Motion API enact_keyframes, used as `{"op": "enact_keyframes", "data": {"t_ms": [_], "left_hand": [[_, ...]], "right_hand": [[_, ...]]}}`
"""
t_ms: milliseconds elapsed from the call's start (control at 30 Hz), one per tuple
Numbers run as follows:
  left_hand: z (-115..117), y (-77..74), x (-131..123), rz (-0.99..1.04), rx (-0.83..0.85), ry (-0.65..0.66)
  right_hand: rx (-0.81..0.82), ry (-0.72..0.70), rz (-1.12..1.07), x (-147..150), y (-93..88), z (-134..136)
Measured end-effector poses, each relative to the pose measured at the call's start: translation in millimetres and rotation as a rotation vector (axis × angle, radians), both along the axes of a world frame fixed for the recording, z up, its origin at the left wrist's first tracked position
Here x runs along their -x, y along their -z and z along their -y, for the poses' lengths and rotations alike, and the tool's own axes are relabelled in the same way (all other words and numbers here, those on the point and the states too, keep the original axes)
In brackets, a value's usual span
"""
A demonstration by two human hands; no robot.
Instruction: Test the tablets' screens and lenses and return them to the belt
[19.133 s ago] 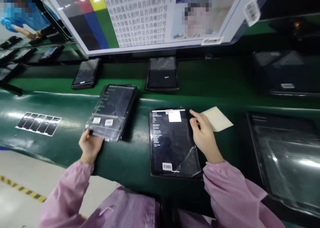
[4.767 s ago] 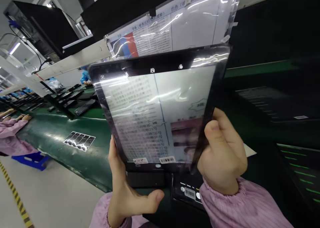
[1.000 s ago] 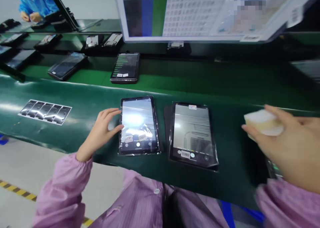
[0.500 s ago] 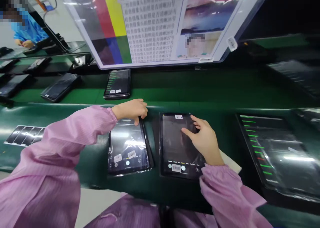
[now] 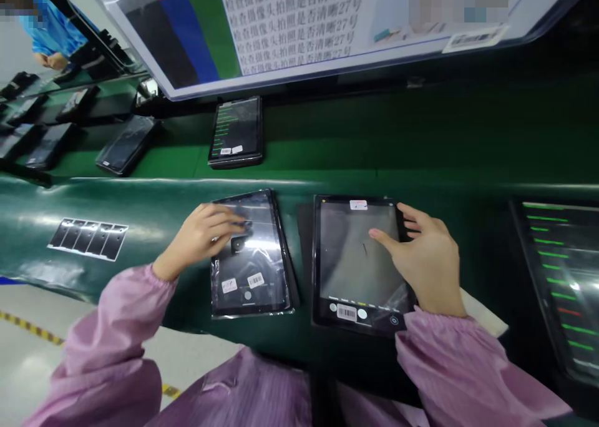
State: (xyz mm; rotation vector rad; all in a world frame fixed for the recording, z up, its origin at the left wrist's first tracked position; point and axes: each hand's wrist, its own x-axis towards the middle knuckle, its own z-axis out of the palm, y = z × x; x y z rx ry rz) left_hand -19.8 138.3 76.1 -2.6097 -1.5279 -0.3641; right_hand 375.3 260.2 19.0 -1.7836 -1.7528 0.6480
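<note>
Two tablets lie side by side in front of me. The left tablet, in loose clear film with two small labels on its lower part, shows a camera screen. Over its upper left side is my left hand, fingers stretched toward the middle of the screen; I cannot tell if they touch it. My right hand grips the right tablet at its upper right edge, thumb over the glass and fingers along the side. That tablet shows a grey camera picture, with a label at the top and another at the bottom.
Beyond is a tablet with green lines on its screen; another such tablet lies at right. A printed chart in a clear sleeve hangs ahead. A strip of black labels lies left. A person in blue is far left.
My left hand has moved from the left tablet's top edge down and left over its screen. My right hand stays at the right tablet, whose camera picture is lighter. The view has shifted.
</note>
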Motion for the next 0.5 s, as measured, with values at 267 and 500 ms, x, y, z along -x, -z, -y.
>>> {"op": "enact_keyframes", "data": {"t_ms": [267,500], "left_hand": [[66.5,26.2,2.5,0.023,0.063,-0.191],[58.7,18.1,-23.6,0.121,0.029,-0.178]], "right_hand": [[-0.020,0.002,-0.131,-1.9,0.9,11.5],[0.257,-0.125,-0.047,9.5,-16.3,33.3]]}}
